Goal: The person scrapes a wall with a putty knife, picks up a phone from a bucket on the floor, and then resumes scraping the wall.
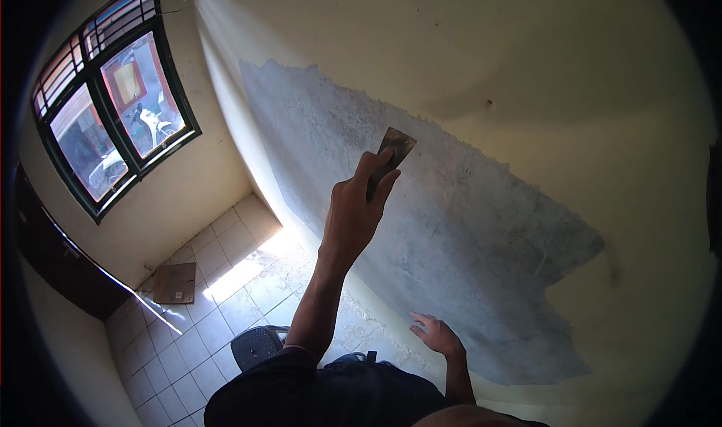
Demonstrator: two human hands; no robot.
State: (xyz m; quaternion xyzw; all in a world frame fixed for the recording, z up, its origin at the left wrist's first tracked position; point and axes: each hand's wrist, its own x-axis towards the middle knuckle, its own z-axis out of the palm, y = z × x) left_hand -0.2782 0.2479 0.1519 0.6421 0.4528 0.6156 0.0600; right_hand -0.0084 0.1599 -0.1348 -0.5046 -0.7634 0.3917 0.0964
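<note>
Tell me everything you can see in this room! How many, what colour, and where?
Window: 1, dark green frame, upper left
Motorcycle: at least 1, white, outside, through the glass
Door: 1, dark brown, far left
Cardboard piece: 1, brown, on the floor below the window
Floor tiles: many, whitish, lower left
Plastic stool: 1, dark grey, beside the person
Wall: 1, pale yellow, in front
Rough patch: 1, grey, on that wall
Flat hand tool: 1, dark, over the patch
Shirt: 1, black, bottom
Left hand: 1, bare, gripping the tool
Right hand: 1, bare, near the patch's lower edge
</note>
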